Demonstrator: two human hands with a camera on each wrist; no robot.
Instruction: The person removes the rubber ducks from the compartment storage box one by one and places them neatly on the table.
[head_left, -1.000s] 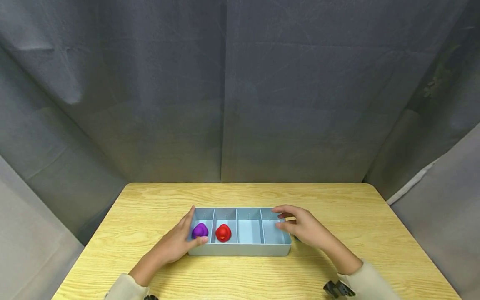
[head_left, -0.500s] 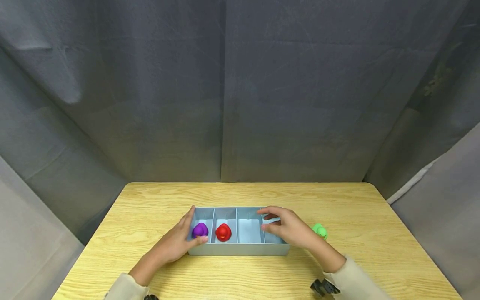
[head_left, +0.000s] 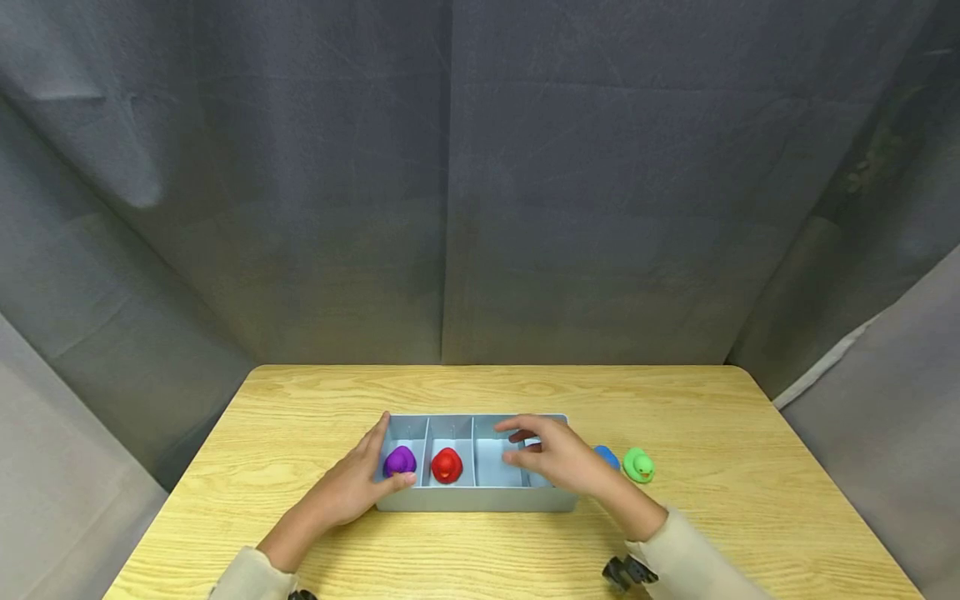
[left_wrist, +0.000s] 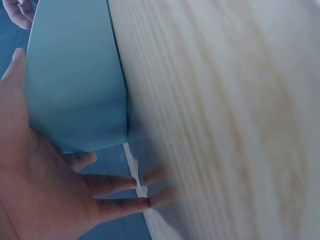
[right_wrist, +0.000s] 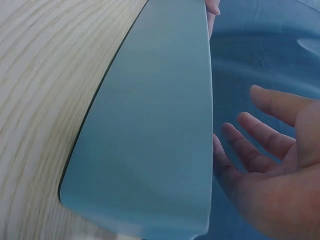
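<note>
A light blue divided box (head_left: 480, 499) lies lengthwise on the wooden table. In its leftmost compartment sits a purple rubber duck (head_left: 400, 461), and a red rubber duck (head_left: 447, 466) sits in the compartment beside it. My left hand (head_left: 348, 487) rests against the box's left end, thumb over the front rim; the left wrist view shows its other fingers straight and spread. Over the two right-hand compartments hovers my right hand (head_left: 558, 458), thumb and fingers apart, holding nothing. To the right of the box are a blue rubber duck (head_left: 606, 456), partly hidden by that hand, and a green rubber duck (head_left: 639, 465).
The wooden table (head_left: 480, 554) has rounded far corners. Grey curtains (head_left: 600, 183) hang behind it and on both sides. Thin upright dividers split the box into several compartments.
My right hand has moved left from the box's right end to above the third compartment. The green and blue ducks have come into view behind it. My left hand stays in place.
</note>
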